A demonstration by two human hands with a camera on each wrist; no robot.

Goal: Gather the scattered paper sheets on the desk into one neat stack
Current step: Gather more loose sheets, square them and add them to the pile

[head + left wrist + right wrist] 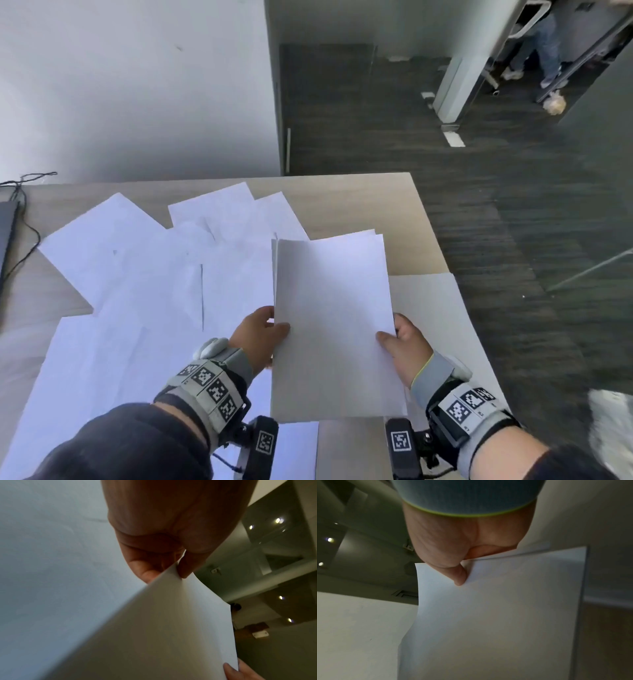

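While pinched at both side edges by left hand and right hand, lifted above the tabletop: small paper bundle, top edges uneven, could slip and fan out among loose sheets below.

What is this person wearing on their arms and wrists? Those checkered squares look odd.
Both arms are in dark sleeves. Each wrist carries a grey band studded with black-and-white square markers. A grey cuff with a yellow-green edge reaches onto the right hand. Below each wrist hangs a small black block with one more marker, and a thin black cable trails near the one under the left hand.
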